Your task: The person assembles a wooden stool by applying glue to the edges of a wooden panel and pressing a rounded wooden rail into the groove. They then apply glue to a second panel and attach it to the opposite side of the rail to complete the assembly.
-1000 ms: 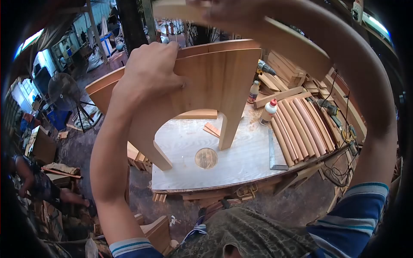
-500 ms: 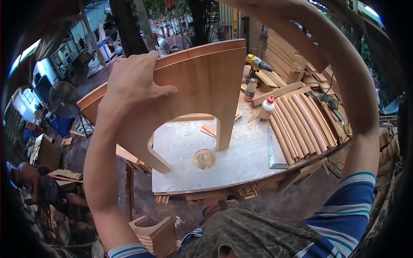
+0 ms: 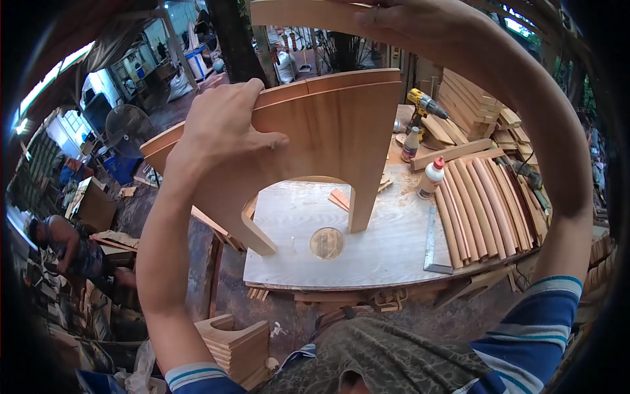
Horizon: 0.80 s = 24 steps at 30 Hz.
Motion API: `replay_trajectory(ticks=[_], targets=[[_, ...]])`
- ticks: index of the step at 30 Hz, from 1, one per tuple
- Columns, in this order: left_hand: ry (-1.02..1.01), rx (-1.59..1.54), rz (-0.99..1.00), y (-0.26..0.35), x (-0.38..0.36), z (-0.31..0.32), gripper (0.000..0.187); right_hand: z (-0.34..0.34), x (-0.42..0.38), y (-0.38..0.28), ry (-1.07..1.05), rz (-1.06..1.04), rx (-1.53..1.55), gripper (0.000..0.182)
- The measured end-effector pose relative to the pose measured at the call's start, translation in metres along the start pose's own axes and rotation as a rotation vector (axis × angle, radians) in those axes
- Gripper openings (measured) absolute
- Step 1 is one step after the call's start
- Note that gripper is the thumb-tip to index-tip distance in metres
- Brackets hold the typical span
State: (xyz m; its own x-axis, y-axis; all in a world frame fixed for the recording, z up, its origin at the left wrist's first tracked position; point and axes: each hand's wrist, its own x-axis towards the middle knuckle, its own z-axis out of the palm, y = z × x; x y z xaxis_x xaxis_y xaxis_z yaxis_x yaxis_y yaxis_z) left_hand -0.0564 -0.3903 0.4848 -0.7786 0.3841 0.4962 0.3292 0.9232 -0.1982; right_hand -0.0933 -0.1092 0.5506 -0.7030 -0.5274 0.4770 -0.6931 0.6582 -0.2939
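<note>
L hand (image 3: 220, 128) fingers clamp arched panel (image 3: 328, 131); R hand (image 3: 400, 16) grips curved board (image 3: 295, 13); no legible labels.

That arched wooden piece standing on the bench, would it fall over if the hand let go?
Probably tippy: the arched wooden piece stands on two narrow feet, steadied by the left hand. It looks stiff, solid board, unlikely to flex. Its smooth faces might slide easily on the bench top.

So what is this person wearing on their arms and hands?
Both hands, left and right, are bare, with no gloves. The forearms are bare too. Short blue sleeves with white and teal stripes end above the elbows.
</note>
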Motion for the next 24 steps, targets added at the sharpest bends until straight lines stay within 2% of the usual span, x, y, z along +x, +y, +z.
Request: replay_trajectory(ticks=[1,3,4,8,10,11,13,15,16,17,20,21,23,24], targets=[[-0.048,-0.020,-0.032,0.003,0.001,-0.004,0.062,-0.001,-0.001,0.002,0.048,-0.034,0.120,0.042],[-0.097,-0.038,-0.067,0.005,0.001,-0.006,0.066,0.016,0.003,0.014,-0.078,-0.143,-0.157,0.041],[-0.087,-0.037,-0.079,0.005,0.003,-0.006,0.067,0.013,0.002,0.019,-0.072,-0.166,-0.195,0.042],[-0.082,-0.026,-0.056,0.001,0.002,-0.002,0.068,0.000,-0.004,0.009,-0.164,-0.097,-0.281,0.048],[-0.034,0.001,-0.014,0.002,0.001,-0.001,0.065,0.003,-0.014,0.033,0.095,-0.063,0.199,0.047],[0.013,0.029,0.014,0.002,0.000,0.000,0.064,-0.003,-0.023,0.041,0.099,-0.049,0.195,0.047],[0.017,0.029,0.014,0.004,0.001,0.003,0.064,-0.018,-0.042,0.062,0.301,0.246,0.492,0.056],[0.024,0.047,0.013,0.004,0.004,0.003,0.064,0.037,-0.045,0.142,0.674,0.014,0.605,0.053],[0.004,0.049,-0.006,0.005,0.005,0.002,0.064,0.056,-0.048,0.158,0.733,0.014,0.695,0.058],[-0.020,0.053,-0.021,0.005,0.008,0.002,0.064,0.065,-0.059,0.148,0.710,0.075,0.748,0.057],[-0.008,0.031,-0.026,0.009,0.010,0.003,0.066,0.086,-0.064,0.135,0.798,-0.063,0.902,0.055],[0.001,0.011,-0.055,0.010,0.009,0.004,0.066,0.091,-0.065,0.132,0.769,-0.015,1.010,0.054],[-0.001,-0.018,-0.064,0.007,0.010,0.007,0.066,0.112,-0.060,0.133,0.745,-0.002,0.870,0.055],[-0.013,-0.010,-0.063,0.004,0.010,0.007,0.066,0.126,-0.059,0.126,0.637,-0.097,0.696,0.055]])
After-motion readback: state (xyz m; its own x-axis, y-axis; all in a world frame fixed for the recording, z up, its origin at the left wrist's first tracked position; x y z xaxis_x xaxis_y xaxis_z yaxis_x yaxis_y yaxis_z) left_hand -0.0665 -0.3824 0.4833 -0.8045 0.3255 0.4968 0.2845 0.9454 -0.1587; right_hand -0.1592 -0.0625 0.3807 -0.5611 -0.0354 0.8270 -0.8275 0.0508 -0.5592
